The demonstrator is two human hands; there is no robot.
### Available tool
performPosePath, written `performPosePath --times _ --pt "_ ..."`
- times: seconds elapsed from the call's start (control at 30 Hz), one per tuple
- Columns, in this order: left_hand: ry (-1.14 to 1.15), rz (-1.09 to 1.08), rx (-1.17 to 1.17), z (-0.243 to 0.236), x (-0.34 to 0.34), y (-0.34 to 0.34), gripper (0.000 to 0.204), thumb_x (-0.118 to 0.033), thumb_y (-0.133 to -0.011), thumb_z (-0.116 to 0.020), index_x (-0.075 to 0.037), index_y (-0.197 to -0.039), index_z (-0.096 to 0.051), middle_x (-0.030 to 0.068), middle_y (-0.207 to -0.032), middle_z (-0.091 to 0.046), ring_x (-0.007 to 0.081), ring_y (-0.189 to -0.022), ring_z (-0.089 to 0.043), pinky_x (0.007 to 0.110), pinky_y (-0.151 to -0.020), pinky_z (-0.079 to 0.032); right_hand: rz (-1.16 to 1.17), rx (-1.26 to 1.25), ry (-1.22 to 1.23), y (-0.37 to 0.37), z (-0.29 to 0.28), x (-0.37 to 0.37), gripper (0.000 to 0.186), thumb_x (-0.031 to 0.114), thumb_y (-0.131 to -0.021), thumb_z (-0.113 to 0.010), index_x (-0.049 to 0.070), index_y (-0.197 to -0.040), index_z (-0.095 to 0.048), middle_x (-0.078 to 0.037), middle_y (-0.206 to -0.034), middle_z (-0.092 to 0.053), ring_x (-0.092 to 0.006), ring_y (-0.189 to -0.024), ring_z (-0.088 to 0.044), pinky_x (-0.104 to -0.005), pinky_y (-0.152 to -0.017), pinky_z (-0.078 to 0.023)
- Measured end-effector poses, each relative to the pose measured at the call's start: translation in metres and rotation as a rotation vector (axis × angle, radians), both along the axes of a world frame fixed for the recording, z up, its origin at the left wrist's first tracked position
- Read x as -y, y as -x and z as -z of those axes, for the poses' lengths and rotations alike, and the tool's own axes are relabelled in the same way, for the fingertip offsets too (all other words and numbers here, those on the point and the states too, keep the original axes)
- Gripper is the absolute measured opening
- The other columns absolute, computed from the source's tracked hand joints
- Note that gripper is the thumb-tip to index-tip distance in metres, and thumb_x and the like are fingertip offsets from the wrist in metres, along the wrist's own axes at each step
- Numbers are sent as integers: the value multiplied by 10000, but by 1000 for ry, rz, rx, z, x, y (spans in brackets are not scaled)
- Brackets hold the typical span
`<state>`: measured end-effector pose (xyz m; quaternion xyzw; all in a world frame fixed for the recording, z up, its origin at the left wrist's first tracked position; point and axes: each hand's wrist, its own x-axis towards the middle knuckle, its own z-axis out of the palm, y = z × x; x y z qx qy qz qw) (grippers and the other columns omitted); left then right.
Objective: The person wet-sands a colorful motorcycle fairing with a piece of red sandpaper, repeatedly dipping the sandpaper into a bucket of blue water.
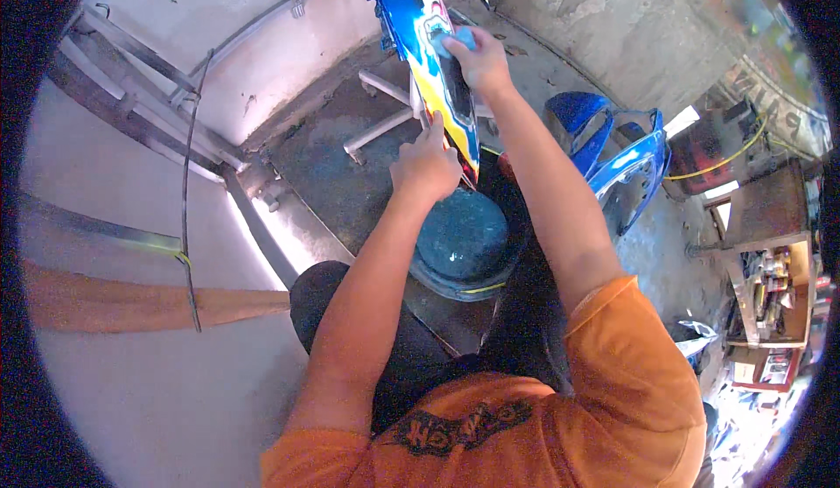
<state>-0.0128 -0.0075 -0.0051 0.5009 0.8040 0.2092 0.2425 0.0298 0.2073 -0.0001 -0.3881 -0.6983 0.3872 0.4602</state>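
Note:
A long painted motorcycle body panel [459,125], blue, yellow, white and dark with red edging, slants down toward me from the top middle. My right hand [484,63] pinches a light blue sponge-like pad [461,39] and presses it against the panel's face. Lower down, my left hand [426,166] grips the panel's near end by its left edge, index finger stretched up along it. Directly beneath that end, between my legs, sits a round dark basin [500,291] with bluish liquid [464,234] in it.
Pale metal stand legs [382,127] show behind the panel. Blue glossy body parts [626,168] lie on the floor to the right. Farther right are a wooden box of small items [770,287] and a yellow hose [731,168]. Metal bars and a wall border the left side.

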Motion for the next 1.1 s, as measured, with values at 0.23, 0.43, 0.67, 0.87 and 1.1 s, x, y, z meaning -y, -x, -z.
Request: performPosePath --times 0.23,0.43,0.67,0.87,1.1 --pt "-12 8 1 -12 6 1 691 -313 -960 -493 -157 -1603 -295 118 -1494 -540 449 -1259 -560 598 -1053 -441 -36 15 18 14 -29 -12 575 428 -816 -803 22 -1209 -696 -225 -1164 -716 -365 -1079 -691 -428 -971 -512" --pt "-60 -60 -66 -17 8 1 592 -315 -967 -495 -154 -1533 -434 133 -1390 -618 422 -1221 -596 604 -1020 -455 -173 111 -21 -41 33 33 490 130 -917 -764 37 -1369 -601 -73 -1108 -705 -139 -927 -662 -297 -810 -550" --pt "-108 -19 -66 -13 11 1 576 -281 -955 -530 -122 -1505 -461 195 -1334 -627 424 -1159 -630 590 -998 -475 -207 -57 170 -69 75 66 559 242 -850 -827 27 -1328 -633 -137 -1162 -699 -208 -1036 -675 -353 -913 -529" --pt "-61 7 -103 -12 10 1 612 -267 -954 -546 -116 -1530 -404 140 -1445 -561 398 -1229 -592 610 -1002 -460 -104 1 27 -7 6 26 584 336 -850 -815 33 -1317 -640 -165 -1122 -734 -235 -1004 -700 -361 -923 -530" --pt "-68 34 -108 -16 8 -4 622 -267 -952 -541 -121 -1538 -397 149 -1432 -573 409 -1213 -592 616 -1014 -453 -40 16 -121 31 -38 -21 584 274 -842 -848 21 -1294 -578 -85 -1010 -681 -164 -881 -638 -311 -798 -528"
